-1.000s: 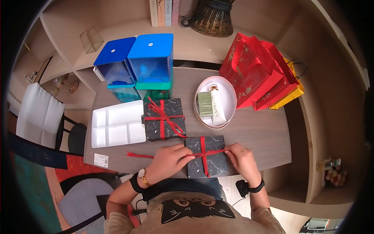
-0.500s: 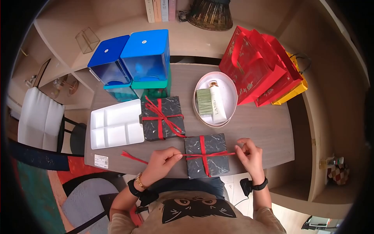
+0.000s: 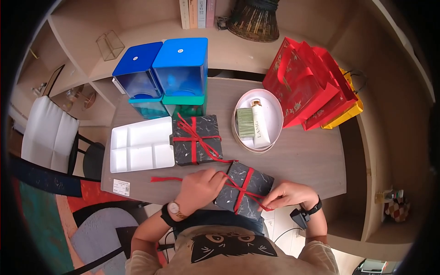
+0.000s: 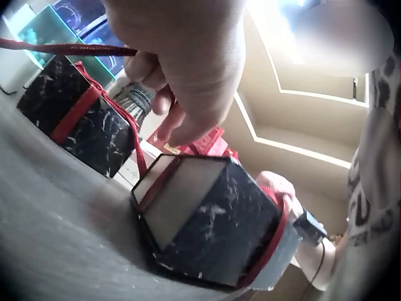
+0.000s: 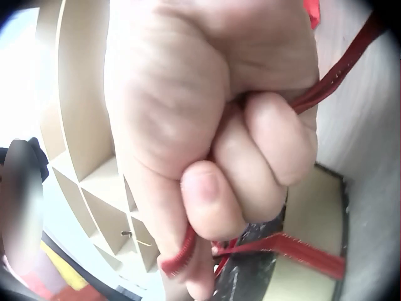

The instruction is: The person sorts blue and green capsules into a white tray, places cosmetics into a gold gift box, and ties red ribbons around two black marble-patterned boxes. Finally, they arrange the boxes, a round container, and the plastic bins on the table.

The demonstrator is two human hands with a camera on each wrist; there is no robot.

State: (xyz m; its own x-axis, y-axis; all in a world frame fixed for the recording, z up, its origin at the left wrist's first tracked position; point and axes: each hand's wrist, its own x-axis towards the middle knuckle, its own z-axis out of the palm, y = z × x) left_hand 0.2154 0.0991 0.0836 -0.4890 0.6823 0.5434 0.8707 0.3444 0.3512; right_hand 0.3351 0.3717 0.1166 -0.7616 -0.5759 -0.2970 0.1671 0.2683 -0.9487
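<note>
A black marbled gift box (image 3: 225, 200), crossed by a red ribbon (image 3: 244, 189), lies turned at an angle at the table's front edge. At its left side my left hand (image 3: 199, 190) pinches one length of ribbon, whose tail (image 3: 164, 178) trails left over the table. My right hand (image 3: 289, 195) is at the box's right corner with the other ribbon end. In the right wrist view its curled fingers (image 5: 250, 163) grip that ribbon (image 5: 338, 74), and a frayed tip shows by the thumb. Behind, a second black marbled box (image 3: 208, 126) bears a tied red bow (image 3: 195, 137).
Left of the boxes lies a white divided tray (image 3: 142, 145), with stacked blue and teal bins (image 3: 179, 68) behind it. A round white box (image 3: 275, 103) holds a tube (image 3: 260, 126) and a green box (image 3: 245, 123). Red gift bags (image 3: 298, 87) stand at the back right.
The front box has turned clockwise. My right hand has moved down toward its lower right corner, bringing the ribbon end along. My left hand, drawn out to the left earlier, is now back beside the box.
</note>
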